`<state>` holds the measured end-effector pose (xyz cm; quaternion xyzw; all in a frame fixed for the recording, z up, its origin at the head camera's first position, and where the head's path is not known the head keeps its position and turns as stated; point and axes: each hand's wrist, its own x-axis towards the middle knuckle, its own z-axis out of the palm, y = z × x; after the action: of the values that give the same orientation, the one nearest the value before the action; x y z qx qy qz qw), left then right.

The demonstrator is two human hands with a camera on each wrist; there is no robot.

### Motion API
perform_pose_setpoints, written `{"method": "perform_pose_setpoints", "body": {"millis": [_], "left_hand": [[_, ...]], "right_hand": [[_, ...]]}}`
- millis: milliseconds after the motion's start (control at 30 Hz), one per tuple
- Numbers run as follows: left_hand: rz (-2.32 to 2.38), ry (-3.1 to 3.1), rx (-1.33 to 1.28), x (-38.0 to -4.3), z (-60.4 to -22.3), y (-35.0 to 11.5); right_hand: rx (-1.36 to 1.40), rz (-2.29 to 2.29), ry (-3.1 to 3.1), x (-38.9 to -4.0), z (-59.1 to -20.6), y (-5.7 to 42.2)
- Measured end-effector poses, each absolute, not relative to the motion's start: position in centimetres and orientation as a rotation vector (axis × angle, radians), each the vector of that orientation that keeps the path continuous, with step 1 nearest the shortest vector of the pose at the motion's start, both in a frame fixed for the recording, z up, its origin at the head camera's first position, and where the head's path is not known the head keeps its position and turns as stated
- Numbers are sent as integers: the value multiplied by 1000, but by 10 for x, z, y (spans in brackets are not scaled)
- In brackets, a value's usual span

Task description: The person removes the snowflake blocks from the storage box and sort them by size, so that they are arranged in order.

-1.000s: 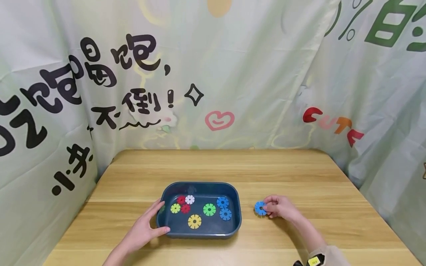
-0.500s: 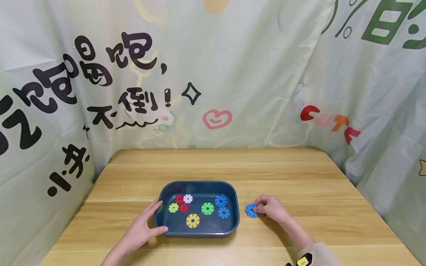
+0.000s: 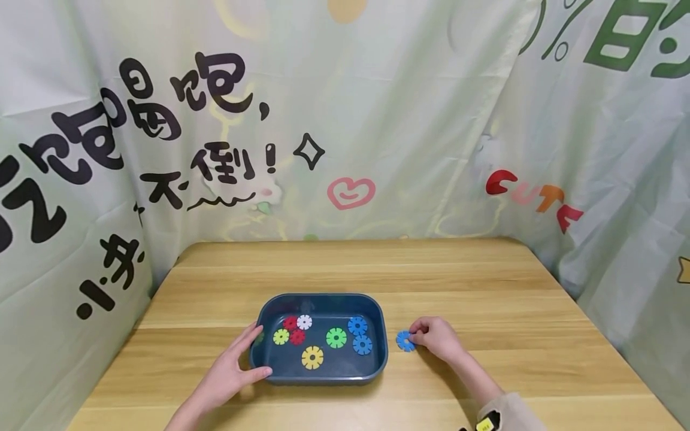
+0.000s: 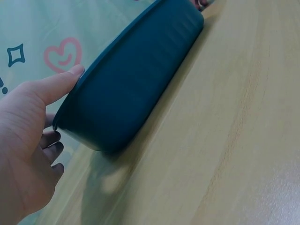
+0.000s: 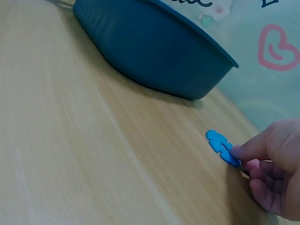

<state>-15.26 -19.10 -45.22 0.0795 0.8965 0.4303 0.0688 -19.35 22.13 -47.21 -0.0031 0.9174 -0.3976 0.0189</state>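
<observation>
A dark blue plastic tub (image 3: 318, 380) stands on the table. My left hand (image 3: 229, 366) holds its left end, thumb over the rim and fingers along the outer wall; in the left wrist view several fingertips curl beside the tub. To the tub's right, my right hand (image 3: 438, 338) pinches a blue notched toy disc (image 3: 403, 341) between thumb and fingers. That disc (image 5: 216, 140) appears tilted just above the tabletop in the right wrist view, apart from the tub. Inside lie two blue discs (image 3: 357, 326), a green disc (image 3: 336, 338) and an orange-yellow disc (image 3: 312, 357).
More small discs lie in the tub's left part: a white disc (image 3: 304, 322), a yellow disc (image 3: 281, 336) and two red discs (image 3: 297, 337). The wooden table (image 3: 458, 275) is bordered by a printed curtain (image 3: 409, 120) at the back and sides.
My right hand has moved a little left toward the tub with the blue disc, then nearly halted. The left hand keeps its place on the tub. The head view has shifted slightly.
</observation>
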Motion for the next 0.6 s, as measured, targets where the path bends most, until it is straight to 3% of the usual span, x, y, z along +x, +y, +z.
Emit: {"method": "perform_pose_setpoints", "body": {"millis": [600], "left_hand": [[1307, 2701, 253, -152, -453, -191]], "right_hand": [[11, -1437, 2701, -192, -474, 229]]}}
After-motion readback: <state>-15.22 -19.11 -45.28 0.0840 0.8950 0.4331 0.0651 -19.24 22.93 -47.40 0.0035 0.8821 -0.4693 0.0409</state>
